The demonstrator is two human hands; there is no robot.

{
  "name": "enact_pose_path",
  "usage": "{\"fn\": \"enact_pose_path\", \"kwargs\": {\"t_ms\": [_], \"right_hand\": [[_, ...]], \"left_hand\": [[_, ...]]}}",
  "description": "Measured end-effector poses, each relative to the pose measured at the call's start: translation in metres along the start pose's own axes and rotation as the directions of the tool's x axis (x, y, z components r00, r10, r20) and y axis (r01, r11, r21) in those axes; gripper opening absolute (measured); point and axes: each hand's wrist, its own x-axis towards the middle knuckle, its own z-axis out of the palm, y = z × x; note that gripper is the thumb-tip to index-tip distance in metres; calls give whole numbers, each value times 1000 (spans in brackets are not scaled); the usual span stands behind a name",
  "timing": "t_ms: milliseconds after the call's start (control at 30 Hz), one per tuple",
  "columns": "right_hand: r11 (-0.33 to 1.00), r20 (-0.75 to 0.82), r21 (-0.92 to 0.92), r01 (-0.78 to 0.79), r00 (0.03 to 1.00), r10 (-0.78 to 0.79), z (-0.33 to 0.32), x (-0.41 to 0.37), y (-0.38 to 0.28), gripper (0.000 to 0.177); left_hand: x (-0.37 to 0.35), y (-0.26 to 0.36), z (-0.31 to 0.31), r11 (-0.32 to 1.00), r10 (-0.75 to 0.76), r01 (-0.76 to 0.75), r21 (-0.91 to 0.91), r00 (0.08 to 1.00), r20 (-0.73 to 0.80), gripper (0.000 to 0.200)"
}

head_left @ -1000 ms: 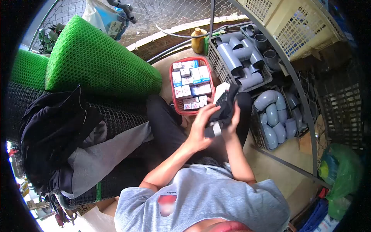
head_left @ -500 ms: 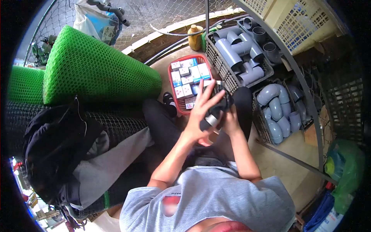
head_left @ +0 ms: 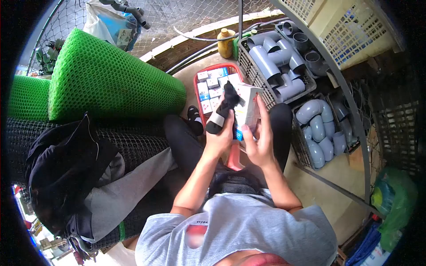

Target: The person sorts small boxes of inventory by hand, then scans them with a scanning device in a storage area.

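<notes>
My left hand (head_left: 219, 138) is closed around a dark, crumpled-looking black bundle (head_left: 227, 101) with a pale band near its lower end. I cannot make out exactly what the bundle is. Beside it, my right hand (head_left: 261, 144) grips a white cardboard box (head_left: 248, 104) with a blue lower corner, thumb and fingers on its sides. The bundle lies against the box's left side. Just beyond my hands sits a red plastic basket (head_left: 196, 88) with several small white and blue boxes (head_left: 213, 83), partly hidden by what I hold.
Grey pipe fittings fill a black crate (head_left: 255, 75), and grey elbows (head_left: 317, 124) fill another at right. Rolls of green mesh (head_left: 115, 80) and a dark jacket (head_left: 66, 164) lie left. A yellow bottle (head_left: 225, 43) stands behind the basket. A metal bar (head_left: 335, 184) crosses the floor at right.
My hands have come apart a little and the white box now shows plainly between them. The black bundle has shifted left and turned in my left hand; my right hand has come into view beside the box.
</notes>
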Motion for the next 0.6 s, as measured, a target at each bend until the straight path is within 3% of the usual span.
{"fn": "enact_pose_path", "kwargs": {"t_ms": [33, 67, 100, 133, 167, 200, 233, 300, 367, 433, 500, 600], "right_hand": [[995, -37, 95, -25, 999, 29, 5, 1, -4, 78], [978, -122, 204, -39, 990, 65, 6, 7, -4, 78], [971, -173, 231, -66, 979, 108, 1, 13, 5, 75], [909, -51, 375, -180, 975, 214, -11, 10, 37, 75], [849, 12, 474, -233, 966, 259, -11, 10, 49, 72], [774, 76, 563, -290, 950, 301, -11, 9, 61, 70], [687, 138, 638, -348, 929, 342, -9, 11, 68, 68], [681, 172, 647, -344, 935, 309, -8, 2, 57, 64], [719, 222, 606, -340, 940, 258, -10, 2, 32, 57], [923, 95, 279, -263, 965, 246, -8, 11, 20, 57], [956, -80, 242, -165, 979, 190, -9, 18, 33, 56], [915, -42, 351, -199, 973, 228, -8, 5, 65, 61]], "left_hand": [[0, -2, 0, 995, -102, 102, -6, 995, -19, 47], [-4, -3, 12, 999, -2, 0, -34, 998, -69, 29], [-8, -4, 13, 999, 33, -35, 35, 999, 37, 46], [-11, -7, 18, 958, 274, -283, 50, 951, 142, 61], [-16, -9, 22, 860, 485, -509, 43, 840, 244, 77], [-18, -4, 20, 796, 395, -524, 304, 829, 397, 93], [-12, 9, 11, 692, 369, -583, 426, 793, 485, 82], [5, 12, 5, 708, 359, -524, 474, 845, 396, 72], [24, 17, -6, 844, 340, -434, 316, 888, 310, 64], [29, 16, -5, 868, 330, -412, 276, 895, 300, 65], [16, 14, 18, 870, 385, -448, 207, 879, 282, 70], [18, 11, 15, 834, 367, -492, 251, 833, 415, 70]]}}
